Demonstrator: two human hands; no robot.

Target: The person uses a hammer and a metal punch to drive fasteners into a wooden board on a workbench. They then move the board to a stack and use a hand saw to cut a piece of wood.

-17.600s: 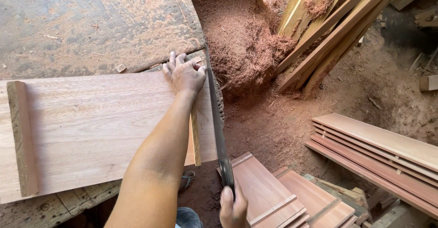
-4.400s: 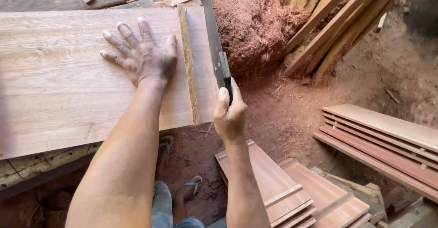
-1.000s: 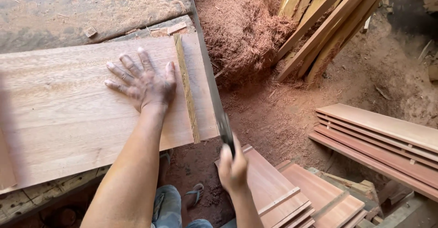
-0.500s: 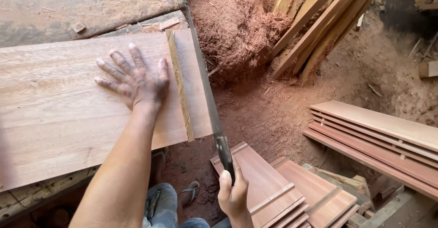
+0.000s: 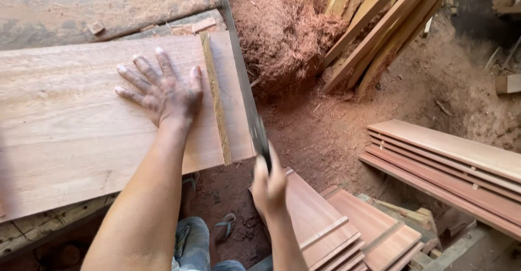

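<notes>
My left hand (image 5: 161, 89) lies flat with fingers spread on a wide wooden board (image 5: 70, 124), pressing it down beside a thin wooden strip (image 5: 215, 98) laid across the board's right end. My right hand (image 5: 269, 187) grips the handle of a hand saw (image 5: 241, 75). The saw's long dark blade runs along the board's right edge, tip pointing away from me, just right of the strip.
A heap of reddish sawdust (image 5: 282, 27) rises past the board's end. Long planks (image 5: 380, 32) lean at the upper right. Stacked boards (image 5: 450, 168) lie on the right, slatted panels (image 5: 347, 227) below my right hand. A rough workbench top (image 5: 81, 5) sits behind the board.
My right hand has pushed the saw forward along the board's right edge, after drawing it back half a second ago. My left hand stays pressed on the board.
</notes>
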